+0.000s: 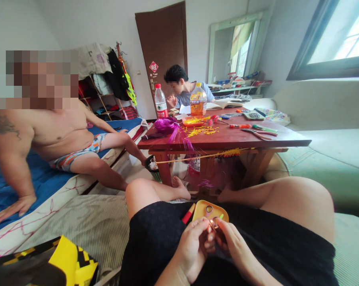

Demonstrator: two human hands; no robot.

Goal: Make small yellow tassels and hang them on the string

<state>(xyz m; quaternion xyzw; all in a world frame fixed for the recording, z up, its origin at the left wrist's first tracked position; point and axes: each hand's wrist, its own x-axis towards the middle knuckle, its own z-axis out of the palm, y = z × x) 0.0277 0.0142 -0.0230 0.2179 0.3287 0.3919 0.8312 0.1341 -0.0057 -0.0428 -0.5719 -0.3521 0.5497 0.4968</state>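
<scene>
Head view shows the left hand (194,248) and right hand (234,242) together in the lap, fingertips pinched on a small wire ring (214,222) just beside the yellow tray (201,206); it looks light, stiff and slippery, best gripped by its rim

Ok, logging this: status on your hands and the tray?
Left hand and right hand together, both pinching a small metal piece. Yellow tray on lap just beyond. Nothing in the way.
</scene>
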